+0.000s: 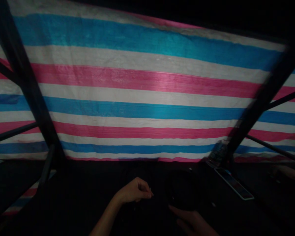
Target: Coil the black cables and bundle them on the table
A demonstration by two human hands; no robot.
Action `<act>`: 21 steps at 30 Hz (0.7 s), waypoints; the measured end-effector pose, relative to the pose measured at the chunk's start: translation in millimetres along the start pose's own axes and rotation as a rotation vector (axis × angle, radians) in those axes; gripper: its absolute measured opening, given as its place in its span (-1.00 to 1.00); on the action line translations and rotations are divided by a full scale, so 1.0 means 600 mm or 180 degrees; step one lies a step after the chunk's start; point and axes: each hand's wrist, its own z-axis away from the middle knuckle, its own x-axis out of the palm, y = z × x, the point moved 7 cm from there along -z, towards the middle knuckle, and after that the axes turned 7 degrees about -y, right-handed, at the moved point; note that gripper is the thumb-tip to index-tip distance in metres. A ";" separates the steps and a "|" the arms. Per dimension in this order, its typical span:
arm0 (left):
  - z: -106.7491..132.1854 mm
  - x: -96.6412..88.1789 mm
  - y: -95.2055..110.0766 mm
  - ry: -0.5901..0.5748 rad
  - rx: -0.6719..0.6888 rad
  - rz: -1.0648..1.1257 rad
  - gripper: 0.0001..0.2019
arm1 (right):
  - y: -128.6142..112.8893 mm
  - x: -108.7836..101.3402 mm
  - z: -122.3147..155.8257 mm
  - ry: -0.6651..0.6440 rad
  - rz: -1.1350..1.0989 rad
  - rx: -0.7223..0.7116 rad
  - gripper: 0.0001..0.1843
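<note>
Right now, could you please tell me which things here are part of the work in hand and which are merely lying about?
In hand:
- left hand, fingers pinched; what they hold is too small to tell
- right hand, flat on the dark cloth

Lying about:
- phone
- bottle
- striped tarp
- dark poles

Right hand [193, 221] cut off by bottom edge, only fingers and part of the back show. Left hand [134, 191] pinches something too small and dark to identify. Black counter [76, 196] lost in shadow. Bottle [217, 153] blurred, partly behind dark post [260, 101].
</note>
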 end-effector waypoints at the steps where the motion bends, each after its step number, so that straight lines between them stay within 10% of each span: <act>1: -0.002 0.008 0.000 -0.0084 -0.0014 -0.0008 -0.60 | -0.011 0.003 -0.008 -0.0025 0.0020 -0.0026 -0.48; 9: 0.000 0.027 0.000 -0.0304 -0.0095 -0.0262 -0.60 | -0.057 0.028 -0.038 -0.0186 -0.0164 -0.0160 -0.51; 16: 0.013 0.060 0.006 -0.0993 -0.0163 -0.0001 -0.53 | -0.046 -0.032 0.014 -0.0373 -0.0268 0.0175 -0.62; 21: 0.018 0.072 0.018 -0.1212 0.0056 0.0471 -0.47 | -0.055 -0.109 0.062 0.0243 -0.0193 0.0329 -0.70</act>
